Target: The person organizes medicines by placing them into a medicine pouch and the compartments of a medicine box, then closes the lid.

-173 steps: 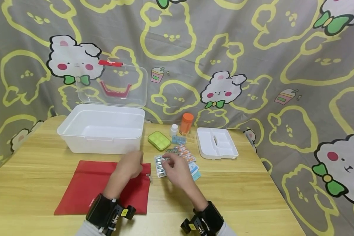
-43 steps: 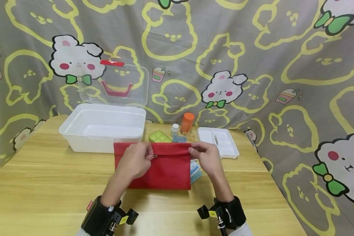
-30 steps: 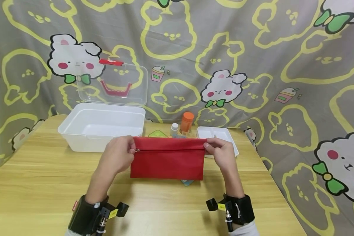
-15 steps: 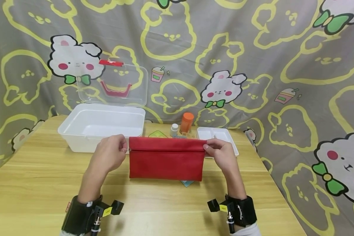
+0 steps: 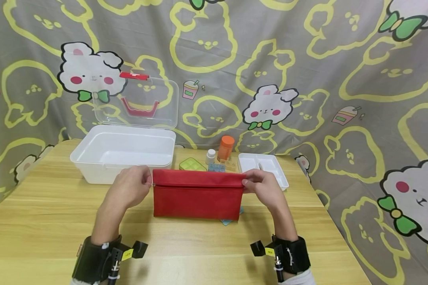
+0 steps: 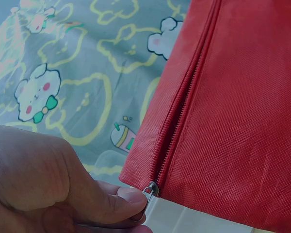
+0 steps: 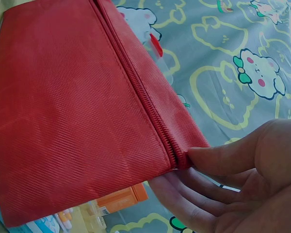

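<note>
Both hands hold a red zip pouch (image 5: 197,202) up over the table, its long zipper running across near the top. At the pouch's left end my left hand (image 5: 132,185) pinches the metal zipper pull (image 6: 149,191) between thumb and finger. The zipper teeth (image 6: 177,121) stand apart beside the slider in the left wrist view. My right hand (image 5: 265,188) grips the right upper corner, with the thumb (image 7: 223,158) on the near face and fingers behind. A blue packet (image 5: 226,222) peeks out below the pouch; the blister packs behind it are mostly hidden.
A white box (image 5: 125,174) with its clear lid (image 5: 135,114) raised stands at the back left. Behind the pouch are a green pill case (image 5: 192,164), a white bottle (image 5: 210,157), an orange bottle (image 5: 226,148) and a blue pill case (image 5: 216,168). A white divided tray (image 5: 276,170) lies right.
The pouch has gone from flat on the table at left to held up before the medicines. My left hand has drawn the zipper pull to the left end; lately the pouch dipped slightly.
</note>
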Demonstrator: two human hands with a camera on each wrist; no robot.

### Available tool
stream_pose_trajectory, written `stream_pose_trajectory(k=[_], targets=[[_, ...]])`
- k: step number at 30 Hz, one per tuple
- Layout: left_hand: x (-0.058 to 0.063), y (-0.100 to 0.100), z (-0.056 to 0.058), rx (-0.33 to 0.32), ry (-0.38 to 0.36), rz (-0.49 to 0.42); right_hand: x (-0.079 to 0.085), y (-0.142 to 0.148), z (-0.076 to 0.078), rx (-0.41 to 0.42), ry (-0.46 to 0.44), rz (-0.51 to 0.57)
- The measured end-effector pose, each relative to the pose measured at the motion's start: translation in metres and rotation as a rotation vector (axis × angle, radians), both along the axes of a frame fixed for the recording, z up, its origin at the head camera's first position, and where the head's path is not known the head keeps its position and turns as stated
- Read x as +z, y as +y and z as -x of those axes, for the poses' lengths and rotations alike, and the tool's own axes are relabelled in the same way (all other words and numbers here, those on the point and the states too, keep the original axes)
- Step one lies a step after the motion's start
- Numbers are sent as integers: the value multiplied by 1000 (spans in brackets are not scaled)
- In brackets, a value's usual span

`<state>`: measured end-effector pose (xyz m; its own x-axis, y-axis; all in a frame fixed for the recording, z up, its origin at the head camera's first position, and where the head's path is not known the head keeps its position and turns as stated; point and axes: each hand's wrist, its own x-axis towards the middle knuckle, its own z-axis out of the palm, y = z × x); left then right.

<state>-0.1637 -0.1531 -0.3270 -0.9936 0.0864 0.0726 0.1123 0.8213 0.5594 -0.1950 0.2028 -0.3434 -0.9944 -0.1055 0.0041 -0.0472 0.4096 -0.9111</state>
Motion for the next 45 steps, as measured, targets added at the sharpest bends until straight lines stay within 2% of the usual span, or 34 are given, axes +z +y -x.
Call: stream_pose_trajectory(k=[10, 14, 17, 20, 23, 26, 28, 33, 45], targets=[[1, 0, 0, 7, -44, -12, -1, -3, -2, 20, 10, -36], [5, 0, -1, 39, -59, -30, 0, -4, -2, 21, 25, -42], [8, 4, -2, 74, -22, -48, 0, -5, -3, 15, 34, -44], [9, 13, -3, 89, 76, -55, 0, -8, -5, 9, 32, -39], [7, 28, -4, 69, 198, -54, 1, -11, -7, 19, 31, -28], [3, 45, -5, 32, 273, -56, 2, -16, -9, 32, 36, -19], [1, 56, -6, 12, 280, -64, 3, -20, -10, 44, 39, -17], [-3, 72, -8, -6, 235, -61, 3, -25, -12, 69, 47, -14], [-7, 81, -9, -24, 250, -39, -2, -29, -10, 48, 37, -10]])
